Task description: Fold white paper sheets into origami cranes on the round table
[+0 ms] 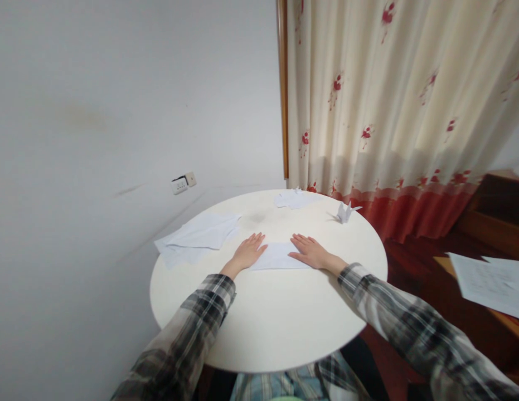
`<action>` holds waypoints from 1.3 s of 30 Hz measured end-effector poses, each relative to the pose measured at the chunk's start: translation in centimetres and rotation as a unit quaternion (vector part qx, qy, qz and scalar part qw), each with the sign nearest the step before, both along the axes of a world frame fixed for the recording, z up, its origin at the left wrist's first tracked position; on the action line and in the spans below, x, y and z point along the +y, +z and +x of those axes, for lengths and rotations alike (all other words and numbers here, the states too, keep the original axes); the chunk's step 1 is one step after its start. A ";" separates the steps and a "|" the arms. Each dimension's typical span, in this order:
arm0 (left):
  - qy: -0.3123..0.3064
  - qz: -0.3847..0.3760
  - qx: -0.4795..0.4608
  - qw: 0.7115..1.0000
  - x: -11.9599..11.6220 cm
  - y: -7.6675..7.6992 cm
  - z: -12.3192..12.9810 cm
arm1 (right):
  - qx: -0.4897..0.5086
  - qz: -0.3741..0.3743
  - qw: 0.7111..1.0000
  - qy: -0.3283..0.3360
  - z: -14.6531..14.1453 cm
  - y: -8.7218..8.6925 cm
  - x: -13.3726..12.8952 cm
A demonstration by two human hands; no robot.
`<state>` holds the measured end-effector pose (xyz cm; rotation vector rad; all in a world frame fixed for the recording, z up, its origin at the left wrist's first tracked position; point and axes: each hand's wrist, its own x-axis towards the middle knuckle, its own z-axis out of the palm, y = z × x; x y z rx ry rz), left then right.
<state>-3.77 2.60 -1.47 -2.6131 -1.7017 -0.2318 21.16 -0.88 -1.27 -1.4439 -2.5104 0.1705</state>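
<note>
A white sheet of paper (279,256) lies flat on the round white table (276,317), its long side running left to right. My left hand (248,252) rests palm down on the sheet's left end, fingers stretched out. On the right end lies my right hand (311,252), also flat with its fingers extended. Both hands hide the short ends of the paper, and between them its middle shows. Whether the sheet is folded I cannot tell for sure.
Loose white sheets (204,231) lie at the table's left edge. Smaller papers (291,199) are at the back. A folded paper crane (344,213) stands at the back right. Beyond are a wall socket (179,185), a flowered curtain (368,111) and written papers (489,281) at right.
</note>
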 end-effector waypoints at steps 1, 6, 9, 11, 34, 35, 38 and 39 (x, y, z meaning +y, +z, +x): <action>0.001 -0.001 0.000 1.000 0.0 0.0 0.0 | 0.013 0.002 1.000 0.001 0.0 -0.1 0.1; 0.001 0.010 -0.008 1.000 0.4 -0.8 -0.1 | 0.148 0.017 0.989 -0.015 0.5 -0.9 1.3; -0.002 0.040 -0.039 0.998 0.5 -1.1 -0.3 | 0.219 0.021 0.975 -0.035 1.0 -1.7 2.5; -0.010 0.079 -0.073 0.994 0.5 -0.9 -0.3 | 0.219 0.034 0.975 -0.025 1.2 -2.2 3.1; -0.148 -0.027 -0.038 0.988 -2.2 -0.7 4.1 | 0.254 0.070 0.943 -0.203 -0.2 -1.3 3.7; -0.146 -0.029 -0.035 0.988 -2.2 -0.7 4.2 | 0.278 0.060 0.932 -0.224 0.0 -1.3 3.8; -0.123 -0.024 -0.032 0.992 -2.3 -0.5 4.3 | 0.342 0.037 0.906 -0.246 0.2 -1.3 4.2; -0.113 -0.020 -0.032 0.993 -2.3 -0.5 4.4 | 0.355 0.030 0.901 -0.249 0.3 -1.4 4.4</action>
